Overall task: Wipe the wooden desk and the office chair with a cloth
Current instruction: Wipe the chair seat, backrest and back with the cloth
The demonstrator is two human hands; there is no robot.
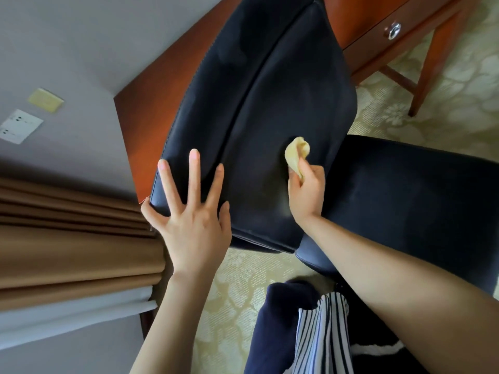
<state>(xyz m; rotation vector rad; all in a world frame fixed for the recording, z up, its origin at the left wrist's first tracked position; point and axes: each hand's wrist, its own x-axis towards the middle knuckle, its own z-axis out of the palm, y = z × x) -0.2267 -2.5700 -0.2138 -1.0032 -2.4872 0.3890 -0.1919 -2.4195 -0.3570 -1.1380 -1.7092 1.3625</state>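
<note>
Striped white-and-navy clothing point(321, 333) sits at 6 o'clock, and two bare forearms reach up from it to the black leather office chair point(270, 103), whose backrest fills the centre with its seat toward 3 o'clock. On the backrest's 8 o'clock corner the left hand point(189, 220) lies flat, fingers point(194, 174) spread and straight, while the right hand point(306, 190) pinches a small crumpled yellow cloth point(295, 155) against the backrest just right of centre. Behind the chair, the reddish-brown wooden desk point(378, 20) runs toward 1 o'clock above pale floral carpet point(445, 85).
</note>
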